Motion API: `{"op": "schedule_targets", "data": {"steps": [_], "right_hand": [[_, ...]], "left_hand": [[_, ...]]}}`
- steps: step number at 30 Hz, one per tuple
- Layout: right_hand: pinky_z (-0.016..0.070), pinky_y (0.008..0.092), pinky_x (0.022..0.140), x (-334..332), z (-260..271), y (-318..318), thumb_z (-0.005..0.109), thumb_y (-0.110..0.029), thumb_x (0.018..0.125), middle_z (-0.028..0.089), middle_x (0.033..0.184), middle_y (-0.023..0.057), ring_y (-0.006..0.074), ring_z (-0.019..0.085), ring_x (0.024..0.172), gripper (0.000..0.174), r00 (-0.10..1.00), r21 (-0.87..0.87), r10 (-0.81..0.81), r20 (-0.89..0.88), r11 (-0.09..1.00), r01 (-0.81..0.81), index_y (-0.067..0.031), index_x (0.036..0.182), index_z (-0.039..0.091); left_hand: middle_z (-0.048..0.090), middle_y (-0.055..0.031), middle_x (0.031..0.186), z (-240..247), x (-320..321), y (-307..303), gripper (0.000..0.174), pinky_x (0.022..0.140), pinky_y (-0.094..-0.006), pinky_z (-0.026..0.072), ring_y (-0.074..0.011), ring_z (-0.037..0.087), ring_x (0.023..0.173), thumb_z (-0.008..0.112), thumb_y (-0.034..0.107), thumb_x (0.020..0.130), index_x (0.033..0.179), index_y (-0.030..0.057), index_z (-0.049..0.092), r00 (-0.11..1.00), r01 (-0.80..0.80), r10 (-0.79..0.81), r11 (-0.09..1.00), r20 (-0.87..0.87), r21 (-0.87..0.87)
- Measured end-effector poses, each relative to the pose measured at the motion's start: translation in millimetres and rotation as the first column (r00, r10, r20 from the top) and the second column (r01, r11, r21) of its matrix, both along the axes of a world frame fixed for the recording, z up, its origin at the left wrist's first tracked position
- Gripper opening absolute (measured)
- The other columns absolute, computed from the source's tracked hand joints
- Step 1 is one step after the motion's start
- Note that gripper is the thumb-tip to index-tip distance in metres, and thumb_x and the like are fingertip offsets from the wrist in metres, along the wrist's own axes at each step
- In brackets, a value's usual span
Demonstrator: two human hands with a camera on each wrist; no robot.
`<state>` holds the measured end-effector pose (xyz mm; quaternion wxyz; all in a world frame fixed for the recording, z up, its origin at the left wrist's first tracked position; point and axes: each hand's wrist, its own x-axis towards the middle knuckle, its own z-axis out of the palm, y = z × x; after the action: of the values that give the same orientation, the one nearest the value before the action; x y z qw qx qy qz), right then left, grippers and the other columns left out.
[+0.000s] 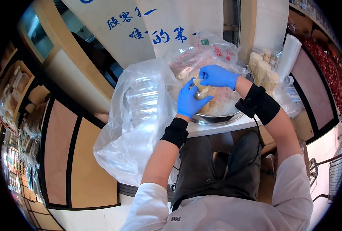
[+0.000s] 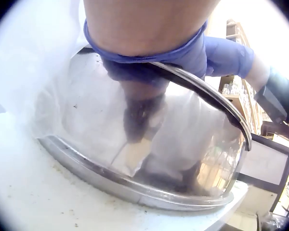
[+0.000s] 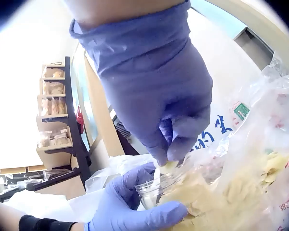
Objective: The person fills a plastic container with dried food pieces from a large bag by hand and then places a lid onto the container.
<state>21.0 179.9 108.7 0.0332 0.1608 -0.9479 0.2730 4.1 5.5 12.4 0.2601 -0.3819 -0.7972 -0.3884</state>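
In the head view, the person's left hand, gloved in blue, is wrapped round a small clear jar above a steel basin. The right hand, gloved too, pinches a pale piece right at the jar's mouth. A big plastic bag of clear containers sits to the left; filled jars stand on the right.

From the left wrist, I see mostly the basin's shiny outer wall on a white tabletop; the left fingers drop behind its rim, so their grip can't be told here.

From the right wrist, the right fingertips meet on the piece over the jar, beside a printed bag among yellowish flakes.
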Motion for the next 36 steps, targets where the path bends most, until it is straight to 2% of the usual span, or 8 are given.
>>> {"op": "schedule_targets", "data": {"steps": [6, 8, 12, 17, 22, 28, 30, 36], "right_hand": [[0.0514, 0.0289, 0.056, 5, 12, -9, 0.065, -0.011, 0.074, 0.063, 0.076, 0.0094, 0.0158, 0.062, 0.062, 0.025, 0.974, 0.06, -0.028, 0.223, 0.998, 0.015, -0.0023, 0.097, 0.067], [0.051, 0.0286, 0.056, 10, 12, -18, 0.065, -0.011, 0.073, 0.064, 0.075, 0.0094, 0.016, 0.062, 0.062, 0.023, 0.987, 0.059, 0.051, 0.151, 0.996, -0.06, -0.0019, 0.094, 0.068], [0.048, 0.0276, 0.052, 1, 4, -24, 0.066, -0.013, 0.071, 0.063, 0.067, 0.0089, 0.0162, 0.06, 0.056, 0.021, 0.989, 0.083, 0.059, 0.135, 0.994, -0.07, -0.0011, 0.088, 0.069], [0.0416, 0.0256, 0.045, 2, 3, -18, 0.065, -0.017, 0.074, 0.058, 0.061, 0.0052, 0.0129, 0.05, 0.045, 0.02, 0.91, -0.053, 0.108, 0.4, 0.994, -0.094, -0.0016, 0.086, 0.069], [0.038, 0.0234, 0.043, 13, 3, -9, 0.064, -0.025, 0.082, 0.057, 0.063, 0.0034, 0.0095, 0.046, 0.044, 0.025, 0.854, -0.203, 0.156, 0.497, 0.977, -0.06, -0.0029, 0.092, 0.069], [0.045, 0.0259, 0.05, 3, -14, 4, 0.063, -0.028, 0.083, 0.063, 0.073, 0.0078, 0.0128, 0.055, 0.055, 0.028, 0.998, -0.449, -0.012, 0.06, 0.893, 0.038, -0.0043, 0.097, 0.068], [0.0501, 0.0323, 0.065, -1, -15, 5, 0.066, -0.028, 0.079, 0.065, 0.081, 0.0105, 0.0212, 0.062, 0.069, 0.027, 0.989, 0.006, 0.05, -0.141, 0.999, -0.049, -0.0086, 0.097, 0.069], [0.0478, 0.0379, 0.08, 14, -9, -18, 0.07, -0.026, 0.073, 0.063, 0.089, 0.0117, 0.0293, 0.061, 0.088, 0.024, 0.989, 0.306, -0.068, -0.131, 0.946, 0.106, -0.0085, 0.089, 0.064]], "left_hand": [[0.059, -0.0196, 0.111, -3, 2, -2, 0.06, 0.082, -0.0367, 0.0499, -0.0298, 0.061, 0.097, 0.086, 0.042, 0.057, 0.089, -0.0016, 0.06, 0.987, -0.064, 0.07, 0.997, -0.142, 0.045], [0.06, -0.0173, 0.105, -4, 3, -2, 0.074, 0.081, -0.0372, 0.0497, -0.029, 0.06, 0.092, 0.086, 0.044, 0.056, 0.104, -0.0023, 0.055, 0.996, -0.06, 0.052, 0.994, 0.077, 0.097], [0.059, -0.0159, 0.101, -4, 1, 0, 0.085, 0.081, -0.0367, 0.0489, -0.0285, 0.06, 0.09, 0.087, 0.045, 0.054, 0.114, -0.0014, 0.049, 0.996, -0.014, -0.003, 0.982, 0.093, 0.187], [0.06, -0.0158, 0.103, -6, 0, -1, 0.059, 0.084, -0.0373, 0.0478, -0.0298, 0.058, 0.094, 0.085, 0.045, 0.056, 0.085, 0.0003, 0.058, 0.986, -0.064, 0.075, 0.995, -0.151, 0.075], [0.06, -0.0165, 0.105, -1, 1, 0, 0.053, 0.083, -0.0379, 0.0484, -0.0301, 0.058, 0.096, 0.084, 0.046, 0.057, 0.066, 0.0017, 0.057, 0.991, -0.088, 0.092, 0.995, -0.096, 0.042], [0.061, -0.0166, 0.107, 0, 1, 1, 0.053, 0.08, -0.0376, 0.0493, -0.0299, 0.058, 0.095, 0.083, 0.047, 0.057, 0.059, 0.0016, 0.055, 0.992, -0.105, 0.107, 0.994, -0.069, 0.034], [0.061, -0.0167, 0.108, 1, 2, 0, 0.053, 0.08, -0.0376, 0.0495, -0.0298, 0.059, 0.094, 0.083, 0.047, 0.057, 0.058, 0.0015, 0.055, 0.99, -0.106, 0.109, 0.994, -0.087, 0.04], [0.061, -0.0177, 0.106, 1, 6, -1, 0.057, 0.08, -0.0378, 0.0493, -0.0304, 0.059, 0.093, 0.084, 0.046, 0.056, 0.079, -0.0005, 0.062, 0.988, -0.095, 0.096, 0.995, -0.121, 0.016]]}}
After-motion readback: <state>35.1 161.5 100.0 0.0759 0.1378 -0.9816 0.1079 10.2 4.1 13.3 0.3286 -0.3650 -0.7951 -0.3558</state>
